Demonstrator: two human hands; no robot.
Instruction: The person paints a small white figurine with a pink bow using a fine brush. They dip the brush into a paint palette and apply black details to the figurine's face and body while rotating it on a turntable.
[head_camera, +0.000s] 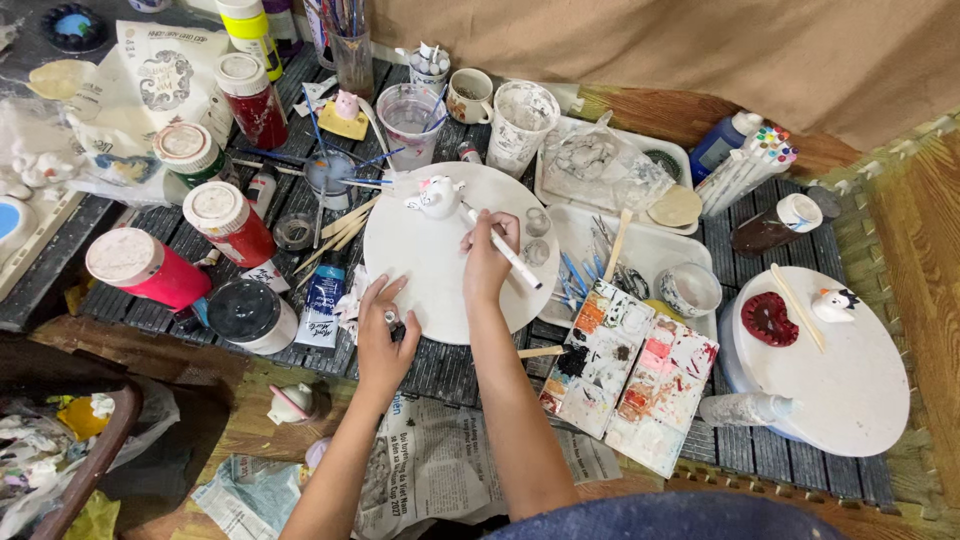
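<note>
Your right hand was closed around a white brush, held like a pen, with its tip at the small white figurine that stood near the far edge of the round white board. Your left hand lay flat on the near left rim of this board, with the fingers spread and nothing grasped in it. I judge that you were in the step of painting the figurine, and the body looked mostly white yet. The next stroke would need a steady board and a light touch, because the figurine was small and stood free. The paint palette waited just to the right of the board.

The work surface was a dark slatted table, very crowded: red paint jars on the left, cups of water and brushes behind. A second round board stood on the right. Newspaper covered the floor near you.
</note>
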